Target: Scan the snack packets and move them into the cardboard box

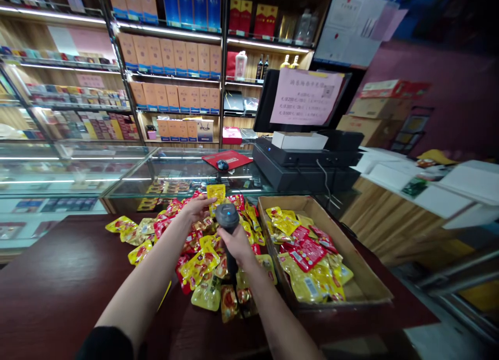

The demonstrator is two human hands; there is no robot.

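Note:
In my right hand (238, 241) is a black barcode scanner (227, 217), its head tipped up with a small blue light showing and its cable hanging down. My left hand (198, 208) pinches a yellow snack packet (216, 194) just beyond the scanner's head. Beneath both hands spreads a heap of yellow and red snack packets (200, 264) on the dark red table. Right beside the heap stands an open cardboard box (364, 277), partly filled with similar yellow and red packets (307, 253).
Behind the table runs a glass display counter (128, 167) with a red mat (237, 158) and a computer mouse (222, 165). A cash register monitor (307, 97) bearing a pink paper stands to the right. Shelves of boxed goods (167, 53) line the back wall.

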